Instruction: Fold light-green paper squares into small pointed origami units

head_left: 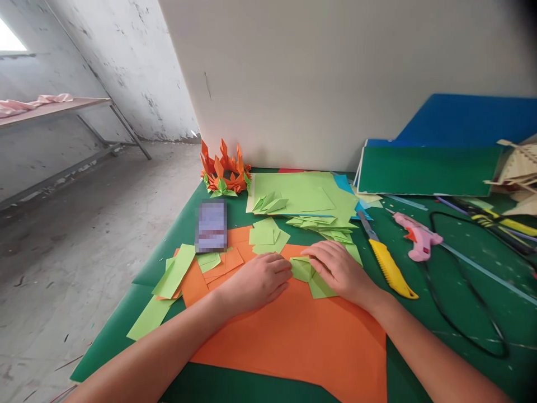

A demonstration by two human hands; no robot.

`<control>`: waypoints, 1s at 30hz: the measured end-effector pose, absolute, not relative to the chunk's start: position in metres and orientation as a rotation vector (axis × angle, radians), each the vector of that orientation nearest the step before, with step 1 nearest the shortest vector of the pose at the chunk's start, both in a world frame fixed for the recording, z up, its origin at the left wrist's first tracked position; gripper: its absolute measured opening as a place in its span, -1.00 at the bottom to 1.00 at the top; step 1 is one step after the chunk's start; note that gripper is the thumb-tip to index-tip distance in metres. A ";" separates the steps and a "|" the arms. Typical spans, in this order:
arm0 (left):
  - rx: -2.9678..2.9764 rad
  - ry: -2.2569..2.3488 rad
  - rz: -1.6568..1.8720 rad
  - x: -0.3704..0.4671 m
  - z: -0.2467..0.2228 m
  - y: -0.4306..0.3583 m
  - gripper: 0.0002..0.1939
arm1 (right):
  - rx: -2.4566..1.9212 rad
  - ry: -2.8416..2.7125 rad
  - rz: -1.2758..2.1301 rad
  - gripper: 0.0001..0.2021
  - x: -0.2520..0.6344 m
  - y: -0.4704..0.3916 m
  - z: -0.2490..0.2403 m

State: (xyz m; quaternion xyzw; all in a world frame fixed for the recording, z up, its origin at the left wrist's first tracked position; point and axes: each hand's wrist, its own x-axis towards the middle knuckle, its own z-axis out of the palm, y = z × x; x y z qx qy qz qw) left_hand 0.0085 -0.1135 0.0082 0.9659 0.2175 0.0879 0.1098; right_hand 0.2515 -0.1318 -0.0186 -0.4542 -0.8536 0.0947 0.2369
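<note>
A small creased piece of light green paper [300, 268] is between my two hands, over a large orange sheet [289, 341]. My left hand [262, 280] has its fingers curled and closed at the paper's left edge; its thumb is partly hidden. My right hand [339, 268] pinches the upper right edge between thumb and fingers. A flat green square [321, 288] lies beneath my right hand. Just beyond my hands are loose green squares [268, 235] and a pile of folded green pieces [325, 224].
An orange folded-paper ring with green leaves [225, 170] stands at the back left, behind a blurred-out phone-like rectangle [211, 226]. At right lie a yellow utility knife [390, 268], a pink glue gun [419, 238] and its looping black cable [436, 296]. Green strips [151, 316] lie near the left edge.
</note>
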 end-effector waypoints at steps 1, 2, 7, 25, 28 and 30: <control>2.846 0.654 0.255 0.009 0.008 -0.114 -0.78 | -1.264 -2.331 0.277 -0.76 0.251 -0.132 -0.018; 2.855 0.672 0.249 0.010 0.008 -0.116 -0.80 | -1.281 -2.326 0.293 -0.76 0.250 -0.133 -0.018; 2.918 0.810 0.164 0.017 0.010 -0.128 -0.80 | -1.354 -2.315 0.383 -0.76 0.245 -0.137 -0.019; 2.966 0.927 0.043 0.025 0.002 -0.146 -0.79 | -1.467 -1.950 0.776 -0.91 0.234 -0.141 -0.017; 2.944 0.871 0.071 0.023 0.003 -0.144 -0.80 | -1.492 -1.947 0.765 -0.90 0.234 -0.141 -0.019; 2.924 0.847 0.069 0.022 0.003 -0.142 -0.79 | -1.469 -1.962 0.759 -0.89 0.235 -0.141 -0.019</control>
